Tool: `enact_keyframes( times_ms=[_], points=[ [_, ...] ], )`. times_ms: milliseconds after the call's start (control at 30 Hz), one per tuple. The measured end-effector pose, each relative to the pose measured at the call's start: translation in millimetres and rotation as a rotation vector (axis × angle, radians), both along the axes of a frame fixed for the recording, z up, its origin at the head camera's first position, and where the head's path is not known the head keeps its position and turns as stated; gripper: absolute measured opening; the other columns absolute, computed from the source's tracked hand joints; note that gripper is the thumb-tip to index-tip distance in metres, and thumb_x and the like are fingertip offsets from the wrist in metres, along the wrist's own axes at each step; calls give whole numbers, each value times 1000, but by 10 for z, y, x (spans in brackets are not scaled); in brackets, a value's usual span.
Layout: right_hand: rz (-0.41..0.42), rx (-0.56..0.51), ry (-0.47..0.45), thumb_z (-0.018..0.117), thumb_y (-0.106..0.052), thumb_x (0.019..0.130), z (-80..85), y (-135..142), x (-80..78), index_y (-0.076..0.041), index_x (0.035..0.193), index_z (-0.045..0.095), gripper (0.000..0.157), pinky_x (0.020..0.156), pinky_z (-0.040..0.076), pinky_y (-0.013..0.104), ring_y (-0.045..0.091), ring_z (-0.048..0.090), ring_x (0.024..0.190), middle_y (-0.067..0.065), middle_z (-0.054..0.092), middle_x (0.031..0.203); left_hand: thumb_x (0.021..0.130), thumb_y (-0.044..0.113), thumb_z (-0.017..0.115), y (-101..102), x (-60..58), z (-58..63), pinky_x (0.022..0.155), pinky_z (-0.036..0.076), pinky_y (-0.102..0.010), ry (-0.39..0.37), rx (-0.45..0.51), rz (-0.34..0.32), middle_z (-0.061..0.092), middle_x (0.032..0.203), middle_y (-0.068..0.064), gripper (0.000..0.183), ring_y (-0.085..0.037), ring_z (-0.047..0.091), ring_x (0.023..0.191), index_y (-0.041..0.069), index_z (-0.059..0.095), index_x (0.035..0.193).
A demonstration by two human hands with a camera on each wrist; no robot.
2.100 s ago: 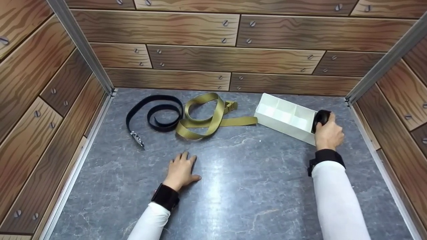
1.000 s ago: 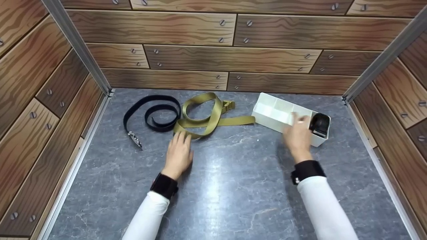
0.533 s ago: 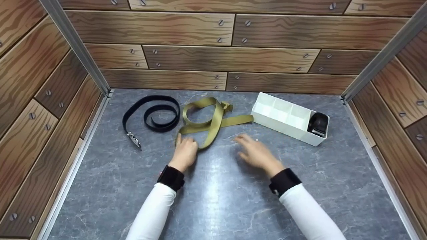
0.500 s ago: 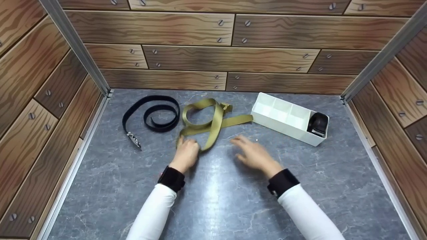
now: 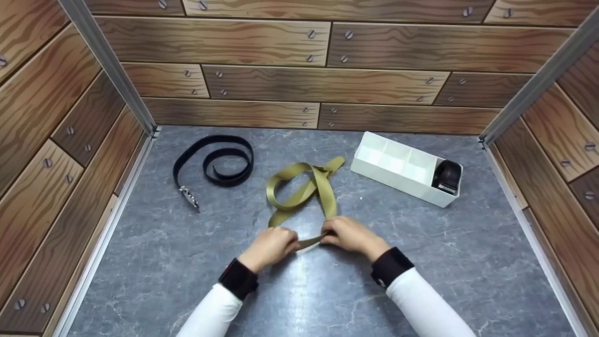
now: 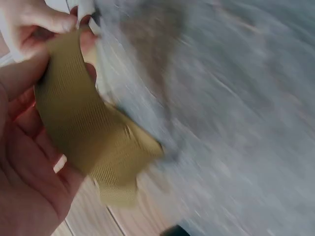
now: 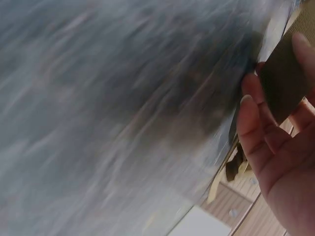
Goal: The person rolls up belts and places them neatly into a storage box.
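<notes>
An olive webbing belt (image 5: 328, 201) lies looped on the grey floor, its near stretch drawn toward me between both hands. My left hand (image 5: 272, 245) grips that stretch from the left, thumb laid along the ribbed strap in the left wrist view. From the right, my right hand (image 5: 351, 234) pinches the same strap a short way along; in the right wrist view its thumb lies on the flat webbing (image 7: 283, 81). The belt's buckle end is at the far side, partly covered by a crossing strand.
A black belt (image 5: 228, 182) with a silver buckle (image 5: 189, 198) lies loosely coiled at back left. At back right stands a white divided box (image 5: 398, 181), a rolled black belt (image 5: 448, 174) in its right end compartment. Wood-patterned walls (image 5: 262, 84) enclose the floor.
My right hand let go of the rolled black belt in the box and came left to the olive belt. My left hand took hold of the olive belt, and it slid nearer to me.
</notes>
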State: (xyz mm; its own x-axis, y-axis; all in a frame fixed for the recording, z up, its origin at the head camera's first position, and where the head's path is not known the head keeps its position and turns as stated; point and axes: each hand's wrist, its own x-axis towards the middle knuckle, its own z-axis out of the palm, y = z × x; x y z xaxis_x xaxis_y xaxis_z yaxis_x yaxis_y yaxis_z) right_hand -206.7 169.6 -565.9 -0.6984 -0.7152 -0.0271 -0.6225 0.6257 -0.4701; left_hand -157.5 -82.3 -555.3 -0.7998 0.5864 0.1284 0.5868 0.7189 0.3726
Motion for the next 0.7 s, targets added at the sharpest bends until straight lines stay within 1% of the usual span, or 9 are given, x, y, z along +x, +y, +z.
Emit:
enact_keyframes(
  times_ms=[100, 200, 300, 367, 533, 700],
  points=[
    [-22, 5, 1, 74, -30, 86, 6, 122, -1, -19, 91, 70, 12, 78, 51, 36, 11, 59, 82, -11, 62, 88, 88, 25, 71, -164, 50, -29, 58, 49, -35, -29, 20, 5, 62, 66, 6, 19, -14, 58, 59, 16, 66, 73],
    [-40, 4, 6, 75, -27, 85, 22, 237, 0, -17, 93, 71, 13, 81, 50, 39, 15, 59, 87, -8, 64, 90, 86, 25, 73, -319, 74, -58, 55, 47, -34, -36, 29, 20, 59, 64, 7, 19, -11, 53, 55, 16, 66, 71],
    [-69, -8, 7, 76, -24, 84, 34, 331, -8, -16, 94, 71, 14, 84, 49, 42, 18, 60, 91, -6, 65, 92, 84, 27, 75, -442, 73, -84, 54, 46, -33, -33, 27, 51, 57, 62, 9, 21, -9, 48, 53, 17, 67, 69],
    [-92, -22, -10, 76, -23, 84, 34, 379, -22, -15, 95, 71, 15, 85, 49, 42, 19, 61, 91, -5, 66, 93, 83, 30, 76, -506, 61, -91, 53, 45, -33, -18, 17, 79, 55, 60, 10, 24, -9, 47, 52, 18, 66, 66],
    [-137, -35, -34, 75, -19, 85, 36, 483, -55, -13, 100, 69, 18, 89, 49, 44, 21, 61, 95, -1, 66, 99, 81, 32, 78, -607, 35, -75, 50, 44, -35, 35, -21, 146, 53, 57, 8, 29, -13, 49, 50, 18, 61, 62],
    [-153, -49, 13, 76, -14, 84, 47, 571, -78, -12, 101, 68, 18, 94, 47, 47, 25, 59, 103, 2, 63, 106, 80, 34, 79, -644, 8, -76, 52, 46, -39, 70, -37, 196, 58, 59, 4, 29, -19, 55, 52, 16, 64, 64]
  ],
)
